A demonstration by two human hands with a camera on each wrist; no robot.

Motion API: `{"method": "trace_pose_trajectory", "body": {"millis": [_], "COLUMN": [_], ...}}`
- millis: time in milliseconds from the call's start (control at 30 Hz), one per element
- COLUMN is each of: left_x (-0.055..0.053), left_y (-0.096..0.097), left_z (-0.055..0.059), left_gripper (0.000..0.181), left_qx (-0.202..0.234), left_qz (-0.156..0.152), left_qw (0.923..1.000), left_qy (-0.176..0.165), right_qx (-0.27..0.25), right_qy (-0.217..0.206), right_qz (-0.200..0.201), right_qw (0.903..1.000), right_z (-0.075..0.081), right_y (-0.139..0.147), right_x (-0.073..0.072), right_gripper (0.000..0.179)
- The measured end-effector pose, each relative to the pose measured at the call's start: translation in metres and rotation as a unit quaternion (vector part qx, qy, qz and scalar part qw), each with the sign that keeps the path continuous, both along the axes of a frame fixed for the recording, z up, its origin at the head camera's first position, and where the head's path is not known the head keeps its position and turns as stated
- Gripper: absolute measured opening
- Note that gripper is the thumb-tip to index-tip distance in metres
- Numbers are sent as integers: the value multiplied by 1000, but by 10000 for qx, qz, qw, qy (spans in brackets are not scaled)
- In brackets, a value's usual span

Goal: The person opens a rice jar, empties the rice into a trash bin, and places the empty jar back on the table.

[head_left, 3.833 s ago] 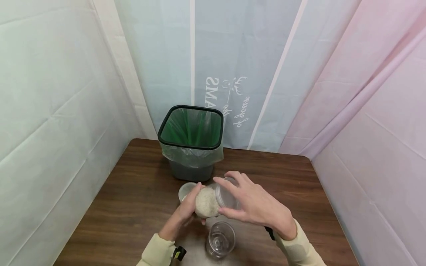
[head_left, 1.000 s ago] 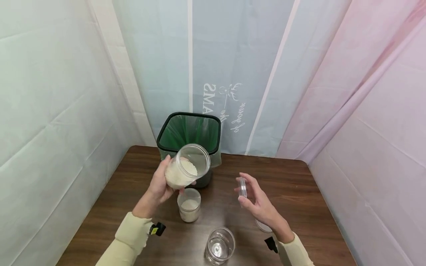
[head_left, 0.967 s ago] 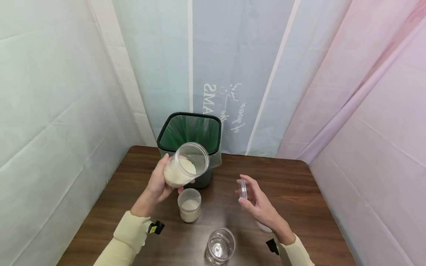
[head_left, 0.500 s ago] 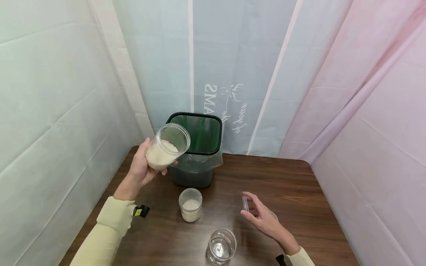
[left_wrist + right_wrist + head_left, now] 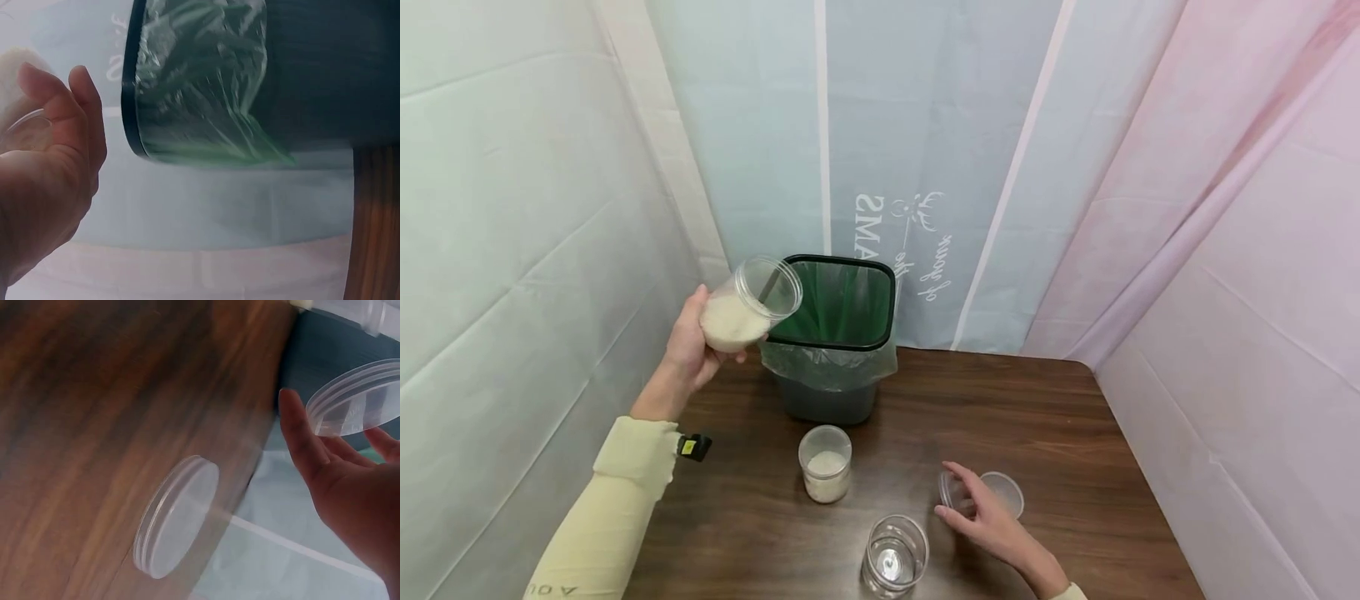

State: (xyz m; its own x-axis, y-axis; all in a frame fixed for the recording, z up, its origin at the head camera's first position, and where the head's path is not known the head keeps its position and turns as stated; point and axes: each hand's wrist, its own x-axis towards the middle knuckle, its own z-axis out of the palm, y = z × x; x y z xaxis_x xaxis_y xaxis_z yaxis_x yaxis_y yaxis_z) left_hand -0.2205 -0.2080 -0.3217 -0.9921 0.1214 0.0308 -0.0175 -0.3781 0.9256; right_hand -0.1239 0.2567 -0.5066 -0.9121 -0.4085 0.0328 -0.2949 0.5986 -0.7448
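Note:
My left hand (image 5: 688, 346) grips a clear plastic jar (image 5: 778, 287) partly filled with white, rice-like grains (image 5: 730, 321). Uncovered and tilted, the jar is up in the air at the bin's left, its mouth overlapping the rim in the head view. In the left wrist view the fingers curl round the jar's side. Low at the right, my right hand (image 5: 996, 525) holds a clear round lid (image 5: 359, 403) by its edge, on end between thumb and fingers. A second clear lid (image 5: 181, 519) lies on the table beside that hand.
A dark bin (image 5: 831, 400) with a black rim and clear liner stands at the back of the wooden table (image 5: 985, 400). In front of it is an open jar (image 5: 826, 467) with white grains. Nearer is another clear jar (image 5: 895, 557). Curtains hang around the table.
The right hand has drawn the lid away from the jar, then lowered it toward the table. My left hand has carried the opened jar up and left, to the bin's left side.

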Motion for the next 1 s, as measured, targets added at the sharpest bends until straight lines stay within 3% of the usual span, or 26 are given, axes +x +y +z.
{"method": "trace_pose_trajectory", "body": {"millis": [67,167,333,500,767,900,1000], "left_x": [-2,-4,-9,-15,-21,-24,-25], "left_y": [-2,-2,-1,-9,-21,-24,-27], "left_z": [-1,-5,-6,-2,0,1,0], "left_gripper": [51,47,48,49,50,47,43], "left_qx": [-152,-452,-816,-1138,-1101,-1044,-1256], "left_qz": [161,300,374,508,715,760,811], "left_qw": [9997,9985,9960,9922,9913,9916,9888], "left_qy": [-34,-17,-35,36,15,5,28], "right_qx": [471,1168,1599,1870,2049,2086,2107], "right_qy": [617,1583,2363,2606,2444,2583,2741], "right_qz": [79,222,559,715,663,705,784], "right_qw": [9969,9802,9568,9445,9454,9406,9351], "right_z": [-5,-12,-21,-28,-32,-36,-40], "right_y": [0,1,6,9,10,12,13], "right_x": [3,5,8,12,22,24,24], "right_gripper": [70,75,75,73,73,76,77]}}
